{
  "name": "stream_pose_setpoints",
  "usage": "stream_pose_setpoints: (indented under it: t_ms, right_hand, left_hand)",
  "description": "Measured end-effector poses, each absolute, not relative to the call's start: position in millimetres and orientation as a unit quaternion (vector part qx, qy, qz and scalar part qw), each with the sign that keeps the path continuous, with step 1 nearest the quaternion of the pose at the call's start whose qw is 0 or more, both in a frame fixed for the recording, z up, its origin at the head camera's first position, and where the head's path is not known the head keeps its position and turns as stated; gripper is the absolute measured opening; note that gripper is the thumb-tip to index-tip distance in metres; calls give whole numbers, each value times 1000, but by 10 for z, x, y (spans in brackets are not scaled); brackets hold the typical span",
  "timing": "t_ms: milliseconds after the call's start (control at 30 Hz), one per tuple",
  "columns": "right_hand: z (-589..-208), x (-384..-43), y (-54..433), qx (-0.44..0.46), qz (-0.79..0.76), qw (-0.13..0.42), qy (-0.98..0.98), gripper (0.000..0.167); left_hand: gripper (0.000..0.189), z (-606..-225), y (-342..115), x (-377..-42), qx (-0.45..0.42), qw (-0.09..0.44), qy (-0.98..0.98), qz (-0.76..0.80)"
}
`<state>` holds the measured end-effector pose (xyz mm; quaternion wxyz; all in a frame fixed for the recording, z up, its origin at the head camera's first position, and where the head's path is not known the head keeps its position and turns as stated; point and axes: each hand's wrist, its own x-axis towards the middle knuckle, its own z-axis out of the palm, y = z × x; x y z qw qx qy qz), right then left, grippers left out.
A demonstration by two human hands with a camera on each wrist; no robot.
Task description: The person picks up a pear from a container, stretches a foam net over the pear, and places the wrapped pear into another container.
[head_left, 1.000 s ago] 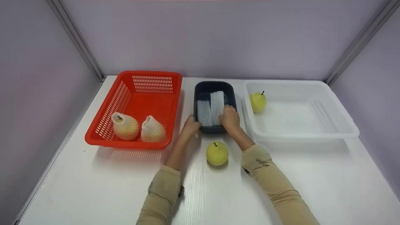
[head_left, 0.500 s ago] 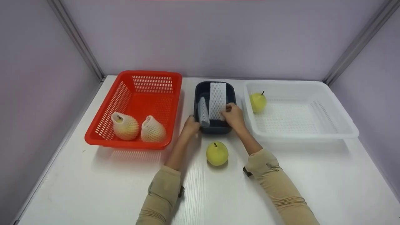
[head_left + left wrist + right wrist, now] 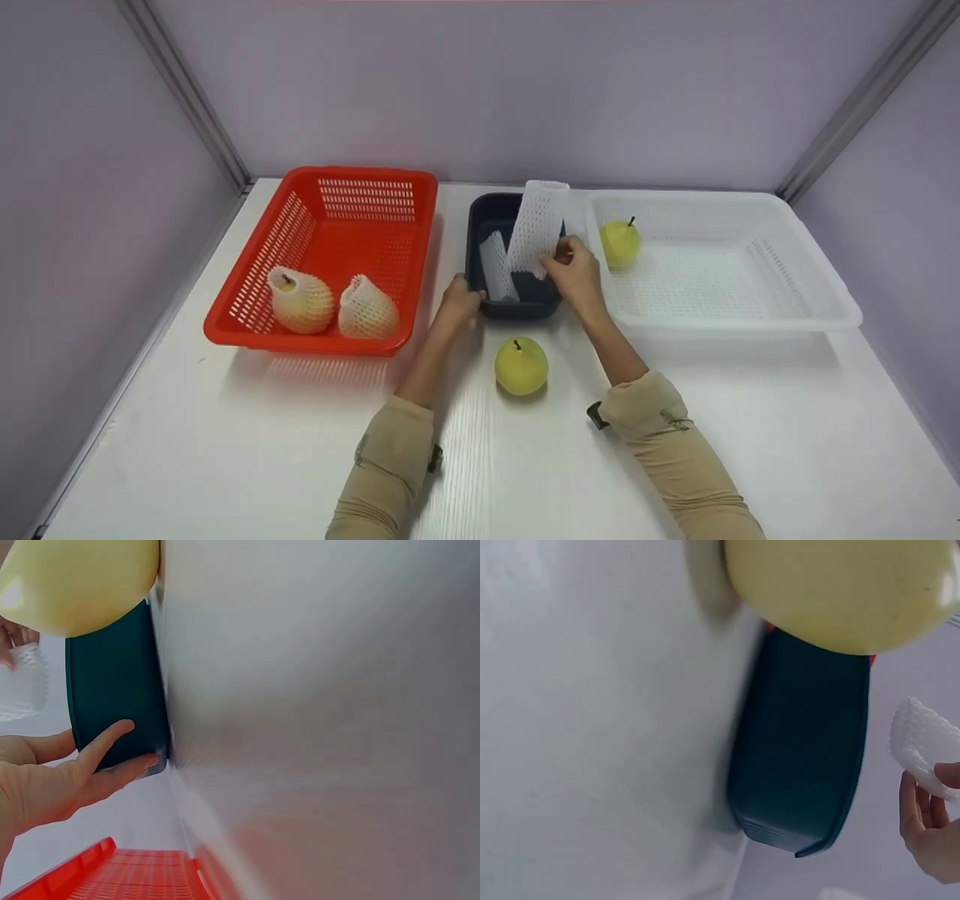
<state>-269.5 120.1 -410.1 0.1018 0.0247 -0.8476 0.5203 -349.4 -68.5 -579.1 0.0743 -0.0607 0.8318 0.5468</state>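
Note:
My right hand [image 3: 579,279] pinches the lower edge of a white foam fruit net [image 3: 538,225], held up over the dark blue bin [image 3: 521,309]. In the right wrist view, thumb and fingers hold that net [image 3: 924,741] clear of the bin. A second foam net [image 3: 498,266] lies inside the bin. My left hand [image 3: 459,301] grips the bin's near left corner; in the left wrist view its fingers [image 3: 112,736] lie against the bin wall. A bare yellow pear [image 3: 521,366] stands on the table just in front of the bin.
At left, a red basket [image 3: 307,344] contains two pears in foam nets [image 3: 301,301]. To the right stands a white basket [image 3: 739,324] with one bare pear [image 3: 621,244] at its left wall. Panels enclose the white table [image 3: 247,450].
My right hand has lifted one foam net from the bin, up and rightward. The other net shifted inside the bin. My left hand stays at the bin corner.

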Motion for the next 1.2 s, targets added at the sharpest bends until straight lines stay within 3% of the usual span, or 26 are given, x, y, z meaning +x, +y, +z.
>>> stream_pose_setpoints:
  t_ms: [133,333,433,1000,1200]
  right_hand:
    - [-4038,-2623,1239,27,533,102,-840,23]
    - [-3984,-2524,1299,32,555,103,-825,25]
    - [-3972,-2470,1324,38,564,101,-819,26]
    - [-3953,-2219,1401,30,593,63,-802,31]
    - [-3922,-2150,1408,29,602,58,-796,31]
  left_hand:
    - [51,-5806,-652,-3486,-63,50,852,518]
    - [53,-4810,-572,-2840,-80,62,844,526]
    - [54,-4518,-570,-2659,-77,63,851,516]
    - [61,-4078,-582,-2201,7,-15,855,518]
    - [51,-3908,-557,-1988,59,-9,818,572]
